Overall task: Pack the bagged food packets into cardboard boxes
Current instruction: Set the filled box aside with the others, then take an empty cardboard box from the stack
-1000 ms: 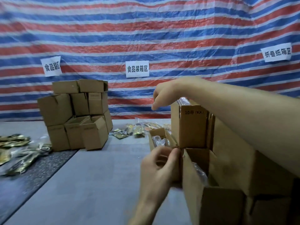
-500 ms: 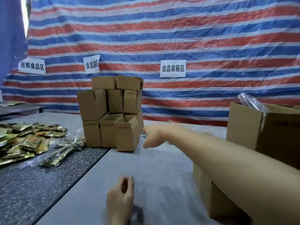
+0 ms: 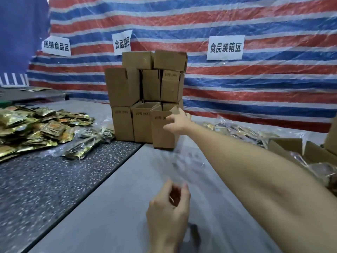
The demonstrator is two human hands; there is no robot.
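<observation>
Now the right hand [image 3: 177,121] has reached the rim of an open cardboard box [image 3: 163,133], grip unclear; left hand [image 3: 167,210] curls loosely, empty, over smooth grey table [image 3: 109,207]; striped tarp [image 3: 255,84] behind.

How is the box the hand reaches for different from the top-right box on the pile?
The front box stands on the table, top open; the top-right box sits atop the stack, showing no opening. The front box shows printed writing; the top-right box's face looks plain. The right hand reaches only the front box. Both are brown cardboard.
</observation>
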